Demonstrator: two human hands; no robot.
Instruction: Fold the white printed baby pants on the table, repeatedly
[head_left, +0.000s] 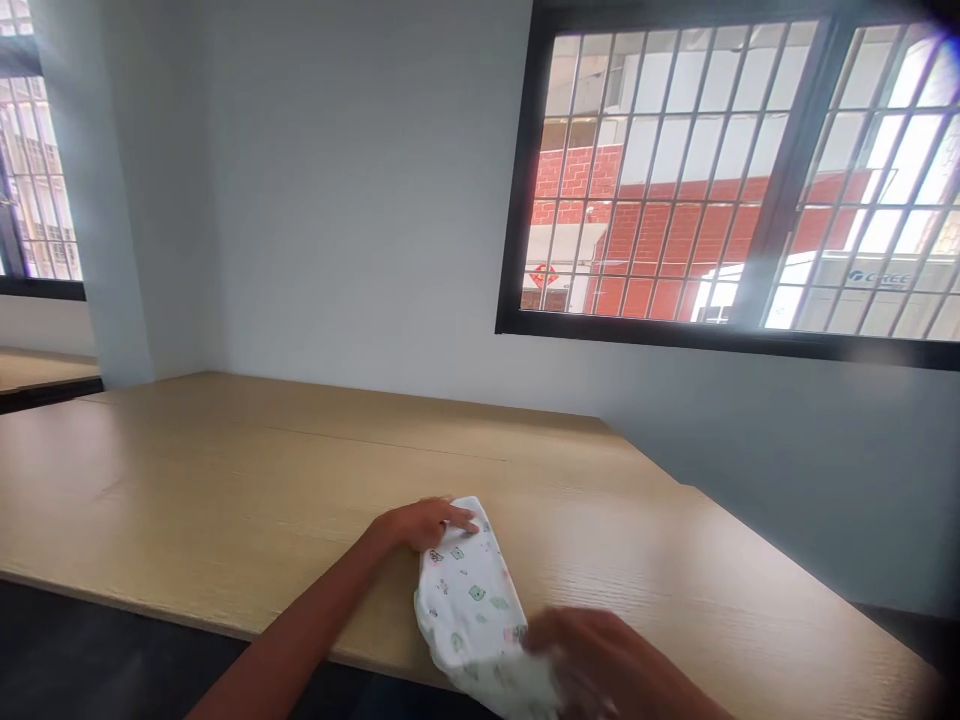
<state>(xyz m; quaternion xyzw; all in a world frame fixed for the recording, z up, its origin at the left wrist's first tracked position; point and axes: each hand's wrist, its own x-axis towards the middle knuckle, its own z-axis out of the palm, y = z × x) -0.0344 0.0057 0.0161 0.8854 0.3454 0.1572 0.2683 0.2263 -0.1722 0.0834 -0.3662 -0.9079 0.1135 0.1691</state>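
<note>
The person's left hand [429,523] lies flat and released on the far end of the printed cloth [471,598] at the tabletop's [225,500] near edge, while the blurred right hand [600,660] meets its near end with a grip that cannot be told, which looks like mid-fold work calling for a steady pin.

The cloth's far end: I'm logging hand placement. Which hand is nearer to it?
Left. The left hand lies on the far end of the cloth; the right hand, blurred, is at its near end, by the table edge.

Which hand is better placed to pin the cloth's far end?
Likely left: the left hand rests on the far end of the white cloth; the right hand, blurred, is at its near end.
</note>
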